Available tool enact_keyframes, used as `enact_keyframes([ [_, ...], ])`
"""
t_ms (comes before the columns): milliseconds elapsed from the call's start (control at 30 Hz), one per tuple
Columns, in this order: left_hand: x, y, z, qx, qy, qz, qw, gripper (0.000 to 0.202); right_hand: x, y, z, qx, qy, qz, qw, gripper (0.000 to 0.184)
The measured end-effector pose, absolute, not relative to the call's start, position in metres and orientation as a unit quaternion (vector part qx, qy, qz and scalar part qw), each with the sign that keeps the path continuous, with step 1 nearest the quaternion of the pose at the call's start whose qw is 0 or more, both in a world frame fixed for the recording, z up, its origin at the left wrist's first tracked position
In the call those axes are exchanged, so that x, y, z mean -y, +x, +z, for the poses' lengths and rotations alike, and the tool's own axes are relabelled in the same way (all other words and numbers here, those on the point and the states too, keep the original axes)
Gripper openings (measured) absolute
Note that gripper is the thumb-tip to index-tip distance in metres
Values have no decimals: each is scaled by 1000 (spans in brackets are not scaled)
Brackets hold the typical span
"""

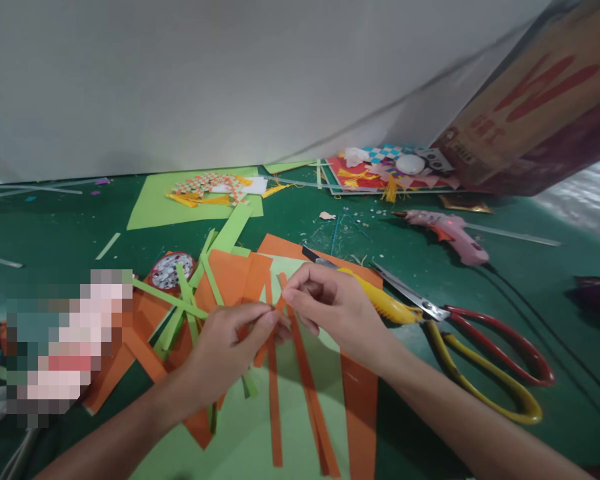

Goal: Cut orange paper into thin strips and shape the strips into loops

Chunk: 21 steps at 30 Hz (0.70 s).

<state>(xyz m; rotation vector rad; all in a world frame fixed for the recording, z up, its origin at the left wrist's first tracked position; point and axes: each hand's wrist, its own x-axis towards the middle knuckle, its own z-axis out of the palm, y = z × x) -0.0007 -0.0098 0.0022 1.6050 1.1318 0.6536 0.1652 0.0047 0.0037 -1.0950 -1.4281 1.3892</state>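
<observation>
My left hand (235,340) and my right hand (333,303) meet over a light green sheet (240,427), fingertips almost touching. Thumb and forefinger of each are pinched on narrow orange paper strips (305,380), and the strip ends hang toward me. Another orange strip (276,413) trails below my left fingers. The exact point of the pinch is partly hidden by the fingers. Under and left of my hands lie green paper strips (180,307) and orange paper pieces (220,273). An orange sheet (363,413) shows at the green sheet's right edge.
Right of my hands are large scissors (435,311) beside a yellow ridged thing (385,300). A pink glue gun (453,233) with a cord lies farther right. A round container (173,270), woven paper piece (207,187), stacked crafts (390,170) and brown bag (535,107) are behind.
</observation>
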Motion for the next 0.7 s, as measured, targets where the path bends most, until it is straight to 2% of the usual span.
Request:
enact_keyframes([
  [133,10,-1,2,-478,687,266,478,30,-6,167,3,543,-454,558,432,18],
  [400,9,-2,2,-466,675,260,509,31,-11,171,0,468,-458,562,505,11],
  [700,9,0,4,-487,674,228,506,29,-11,172,3,458,-466,554,515,9],
])
